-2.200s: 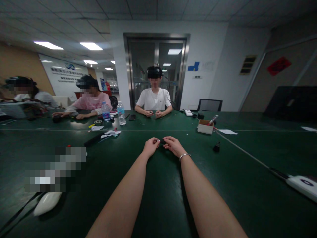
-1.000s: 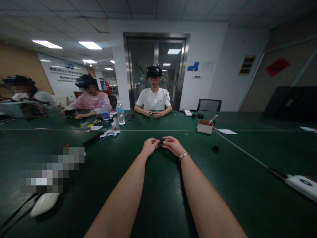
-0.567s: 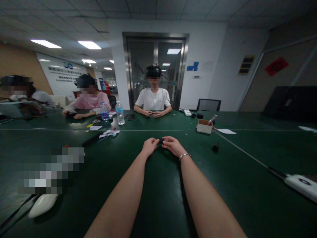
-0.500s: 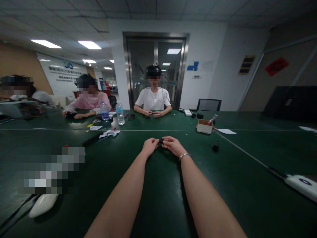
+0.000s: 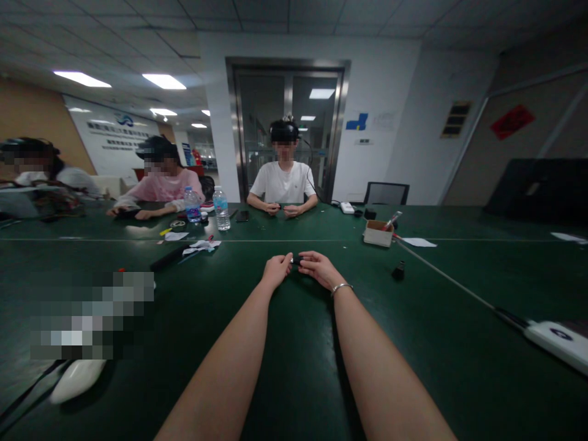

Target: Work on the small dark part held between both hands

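Observation:
Over the green table (image 5: 303,343), my left hand (image 5: 277,271) and my right hand (image 5: 320,268) meet in front of me. Between them is a small black object (image 5: 298,260) with a bright, silvery bit on its left side; its exact kind is too small to make out. The fingers of my right hand are closed around its black part. My left thumb and fingertips pinch its left end. A bracelet (image 5: 342,288) circles my right wrist. To the right, apart from both hands, a small black item (image 5: 399,271) stands on the table.
A small box (image 5: 378,234) holding a pen-like item stands at the back right, near a white power strip (image 5: 555,340) and its cord. Water bottles (image 5: 221,209) and papers (image 5: 201,246) are at the back left. Several people sit around the table, one directly opposite.
A bright, silvery bit of the small object now shows between my hands, where mostly black showed before. Both hands have stayed nearly in place, and the view has shifted slightly.

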The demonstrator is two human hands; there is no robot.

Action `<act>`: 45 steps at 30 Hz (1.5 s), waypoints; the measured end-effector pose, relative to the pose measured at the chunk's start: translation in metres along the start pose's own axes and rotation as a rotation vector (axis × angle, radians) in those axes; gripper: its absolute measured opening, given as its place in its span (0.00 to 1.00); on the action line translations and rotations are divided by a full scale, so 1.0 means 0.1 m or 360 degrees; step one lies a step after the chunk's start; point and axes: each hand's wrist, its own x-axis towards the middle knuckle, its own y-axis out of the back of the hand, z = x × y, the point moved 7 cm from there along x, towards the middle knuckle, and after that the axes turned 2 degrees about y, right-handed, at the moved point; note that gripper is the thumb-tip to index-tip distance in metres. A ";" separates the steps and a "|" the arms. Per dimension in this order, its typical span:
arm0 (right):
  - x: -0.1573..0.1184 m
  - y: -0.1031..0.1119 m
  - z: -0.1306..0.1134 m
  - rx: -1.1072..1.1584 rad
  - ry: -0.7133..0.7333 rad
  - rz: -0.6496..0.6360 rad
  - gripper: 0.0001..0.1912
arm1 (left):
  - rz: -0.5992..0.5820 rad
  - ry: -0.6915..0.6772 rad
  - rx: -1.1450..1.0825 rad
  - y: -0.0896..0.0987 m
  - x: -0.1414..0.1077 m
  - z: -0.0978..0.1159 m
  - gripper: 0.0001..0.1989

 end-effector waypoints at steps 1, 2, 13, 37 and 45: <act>0.00 0.00 0.00 0.0006 0.0001 -0.0004 0.13 | 0.0004 0.0010 0.0007 0.00 0.00 0.00 0.26; 0.00 0.00 0.00 0.0012 0.0001 -0.0008 0.13 | 0.0010 0.0018 0.0015 0.01 0.00 0.00 0.27; 0.02 0.03 0.02 0.0001 -0.0042 0.0062 0.10 | 0.0022 -0.0005 -0.0020 -0.02 0.01 -0.02 0.28; 0.02 0.09 0.03 0.0000 -0.0071 0.0188 0.07 | -0.0086 -0.0081 -0.0515 -0.06 0.04 -0.05 0.15; 0.04 0.07 0.04 -0.0012 -0.0011 0.0067 0.12 | -0.0067 0.0020 -0.0308 -0.06 0.07 -0.11 0.18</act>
